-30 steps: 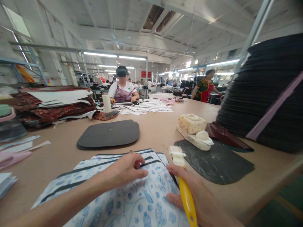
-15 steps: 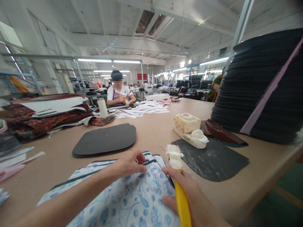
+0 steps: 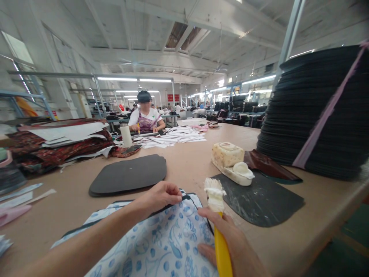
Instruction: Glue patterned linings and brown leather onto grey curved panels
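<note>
White fabric pieces (image 3: 161,246) with blue sea-creature prints and dark edging lie stacked in front of me. My left hand (image 3: 164,196) pinches the dark-edged far border of the top piece between thumb and fingers. In my right hand (image 3: 227,234) is a yellow-handled brush (image 3: 220,242), its bristles upward and coated in white paste. The right thumb and fingers also rest against the right edge of the fabric. Beyond the brush, a cream-coloured glue container (image 3: 227,154) with white paste at its front sits on a smeared dark sheet (image 3: 265,202).
Dark rounded panels (image 3: 129,175) lie beyond my left hand. A tall strapped stack of black pieces (image 3: 311,115) stands at right, beside brown material (image 3: 268,165). Patterned cloth (image 3: 57,148) is piled at left. Across the table a person (image 3: 147,115) works by white strips (image 3: 175,136).
My left fingers have closed on the fabric's far edge, having been apart above it. My right hand keeps the brush nearly in place. The view has tilted up slightly.
</note>
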The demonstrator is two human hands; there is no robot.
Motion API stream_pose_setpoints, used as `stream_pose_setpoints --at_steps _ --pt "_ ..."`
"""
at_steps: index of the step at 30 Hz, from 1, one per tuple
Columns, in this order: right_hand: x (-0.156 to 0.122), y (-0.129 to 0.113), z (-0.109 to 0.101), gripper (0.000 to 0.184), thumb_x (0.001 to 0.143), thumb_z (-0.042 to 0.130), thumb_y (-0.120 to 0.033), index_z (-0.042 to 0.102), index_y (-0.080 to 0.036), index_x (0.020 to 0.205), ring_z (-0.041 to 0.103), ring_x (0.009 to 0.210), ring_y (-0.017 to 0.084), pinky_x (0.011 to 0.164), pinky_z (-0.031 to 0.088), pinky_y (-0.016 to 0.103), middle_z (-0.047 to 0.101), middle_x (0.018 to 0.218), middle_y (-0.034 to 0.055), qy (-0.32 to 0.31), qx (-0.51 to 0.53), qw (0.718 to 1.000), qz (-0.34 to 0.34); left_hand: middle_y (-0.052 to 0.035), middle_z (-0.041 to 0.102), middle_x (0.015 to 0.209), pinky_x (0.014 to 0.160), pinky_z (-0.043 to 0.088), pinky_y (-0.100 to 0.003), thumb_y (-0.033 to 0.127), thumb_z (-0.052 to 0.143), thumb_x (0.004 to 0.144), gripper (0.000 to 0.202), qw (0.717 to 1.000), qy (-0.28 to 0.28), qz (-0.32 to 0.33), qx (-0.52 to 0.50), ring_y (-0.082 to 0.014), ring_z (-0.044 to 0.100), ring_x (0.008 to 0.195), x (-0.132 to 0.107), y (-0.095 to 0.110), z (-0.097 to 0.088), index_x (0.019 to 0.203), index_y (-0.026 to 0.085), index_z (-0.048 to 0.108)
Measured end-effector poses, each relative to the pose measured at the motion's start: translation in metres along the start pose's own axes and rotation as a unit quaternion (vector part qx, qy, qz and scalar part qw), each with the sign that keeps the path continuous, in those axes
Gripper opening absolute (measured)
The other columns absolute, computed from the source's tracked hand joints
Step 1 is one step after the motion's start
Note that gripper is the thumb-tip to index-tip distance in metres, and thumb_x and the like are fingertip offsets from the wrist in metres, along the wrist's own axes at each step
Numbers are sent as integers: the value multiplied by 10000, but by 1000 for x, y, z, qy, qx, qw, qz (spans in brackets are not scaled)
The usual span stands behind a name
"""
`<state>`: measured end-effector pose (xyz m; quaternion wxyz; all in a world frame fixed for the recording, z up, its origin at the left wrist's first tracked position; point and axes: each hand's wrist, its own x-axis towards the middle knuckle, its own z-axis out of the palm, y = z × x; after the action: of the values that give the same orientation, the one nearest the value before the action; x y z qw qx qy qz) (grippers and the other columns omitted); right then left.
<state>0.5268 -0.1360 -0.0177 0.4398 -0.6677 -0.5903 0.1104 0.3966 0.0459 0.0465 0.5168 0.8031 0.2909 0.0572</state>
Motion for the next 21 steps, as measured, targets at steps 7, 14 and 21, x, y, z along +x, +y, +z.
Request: stream_pose_setpoints --at_steps 7,14,21 --pt "24 -19 -10 502 712 631 -308 508 -194 1185 555 1059 236 900 447 338 594 1160 95 -27 106 993 53 40 478 570 479 277 -200 433 616 590 314 999 30 25 -24 -91 382 531 -7 13 3 671 135 558" --pt "57 -18 5 361 757 571 -415 542 -173 1022 467 531 124 480 361 222 496 607 -43 25 178 982 59 59 443 523 450 244 -198 431 604 590 301 999 28 38 -26 -77 340 479 -7 17 3 645 143 536" --pt "56 -20 13 304 753 542 -320 565 -164 1012 433 553 125 514 360 226 465 631 -40 36 170 984 39 48 459 588 476 271 -198 504 615 605 384 999 3 44 -7 -83 362 528 -5 16 -2 694 138 541"
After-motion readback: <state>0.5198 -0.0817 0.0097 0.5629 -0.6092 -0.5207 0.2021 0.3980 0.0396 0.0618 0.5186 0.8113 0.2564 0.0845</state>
